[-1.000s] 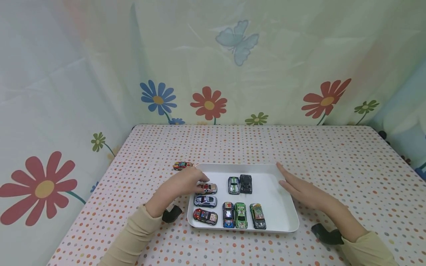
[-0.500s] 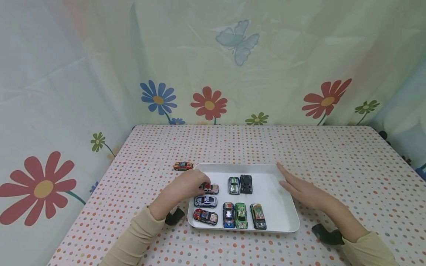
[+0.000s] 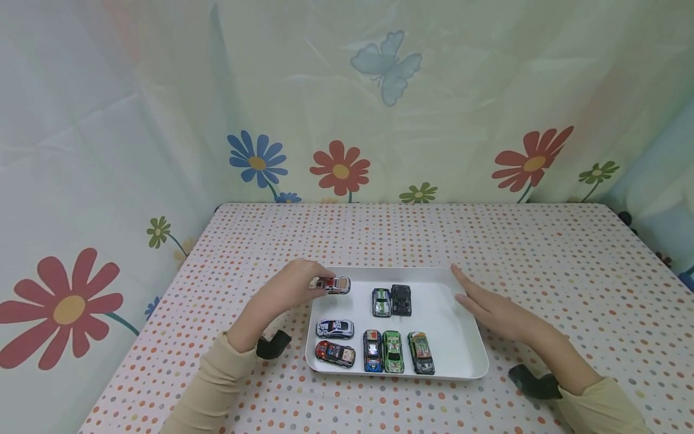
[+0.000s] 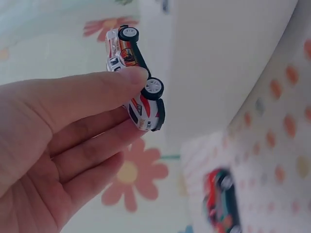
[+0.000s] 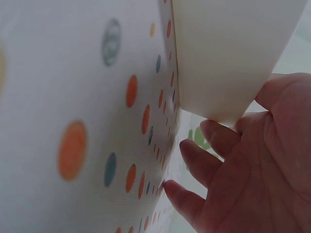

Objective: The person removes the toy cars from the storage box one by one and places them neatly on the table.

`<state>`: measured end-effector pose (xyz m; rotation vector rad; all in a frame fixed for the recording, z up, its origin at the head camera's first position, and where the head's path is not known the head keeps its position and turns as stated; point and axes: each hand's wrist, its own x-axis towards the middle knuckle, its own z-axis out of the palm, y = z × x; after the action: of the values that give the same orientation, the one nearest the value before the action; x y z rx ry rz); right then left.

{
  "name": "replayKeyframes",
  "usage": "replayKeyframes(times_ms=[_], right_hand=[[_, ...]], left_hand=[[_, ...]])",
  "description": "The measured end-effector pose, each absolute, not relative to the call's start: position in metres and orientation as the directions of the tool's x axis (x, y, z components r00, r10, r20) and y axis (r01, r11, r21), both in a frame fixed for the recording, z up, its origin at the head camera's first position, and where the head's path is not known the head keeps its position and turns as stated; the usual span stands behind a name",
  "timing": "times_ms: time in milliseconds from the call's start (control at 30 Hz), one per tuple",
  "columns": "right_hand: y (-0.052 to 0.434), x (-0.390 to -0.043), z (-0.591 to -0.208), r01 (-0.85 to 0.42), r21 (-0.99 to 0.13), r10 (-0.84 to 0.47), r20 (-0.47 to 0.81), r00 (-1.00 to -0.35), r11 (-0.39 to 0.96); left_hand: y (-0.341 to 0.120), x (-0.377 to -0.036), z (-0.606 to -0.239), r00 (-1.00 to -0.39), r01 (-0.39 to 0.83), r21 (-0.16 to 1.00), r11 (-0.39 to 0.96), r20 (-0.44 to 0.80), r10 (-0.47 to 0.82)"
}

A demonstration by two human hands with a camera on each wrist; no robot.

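Note:
My left hand (image 3: 295, 286) pinches a white toy car (image 4: 141, 104) with red markings between thumb and fingers, at the far left corner of the white tray (image 3: 434, 274). The car is off the tray floor. My right hand (image 3: 499, 313) rests against the tray's right rim, its fingers extended outside and the thumb at the edge. In the tray lie a white-and-blue car (image 3: 335, 328), a red-and-black car (image 3: 335, 354), a blue car (image 3: 372, 351), a green car (image 3: 393, 352), a multicoloured dark car (image 3: 421, 353), a silver-green car (image 3: 381, 302) and a black car (image 3: 401, 301).
A red-and-yellow toy car (image 4: 221, 201) stands on the table outside the tray; my left hand hides it in the head view. The dotted tablecloth (image 3: 406, 235) spreads around the tray. A flowered curtain (image 3: 444, 120) hangs behind the table.
My left hand has lifted the white-and-red car from its spot beside the white-and-blue car and moved it away towards the tray's far left corner. My right hand stays at the rim.

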<state>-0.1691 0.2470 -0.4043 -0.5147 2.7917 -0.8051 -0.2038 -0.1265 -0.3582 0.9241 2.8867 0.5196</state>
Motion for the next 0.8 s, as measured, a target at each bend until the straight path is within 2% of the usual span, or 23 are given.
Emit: replayKeyframes(times_ms=[200,333,800], right_hand=[[0.246,-0.168,-0.403,-0.267,-0.551,-0.375,-0.091,-0.923,0.791],[0.246,-0.169,-0.404,-0.268,-0.545,-0.374,-0.092,-0.923,0.795],[0.248,-0.17,-0.406,-0.271,-0.548,-0.377,-0.089,-0.922,0.791]], left_hand=[[-0.155,-0.21,-0.345,-0.852,0.515,0.357,0.78,0.11,0.512],[-0.176,-0.215,-0.339,-0.866,0.493,0.357,0.793,0.113,0.487],[-0.201,-0.235,-0.36,-0.892,0.387,0.368,0.846,-0.082,0.444]])
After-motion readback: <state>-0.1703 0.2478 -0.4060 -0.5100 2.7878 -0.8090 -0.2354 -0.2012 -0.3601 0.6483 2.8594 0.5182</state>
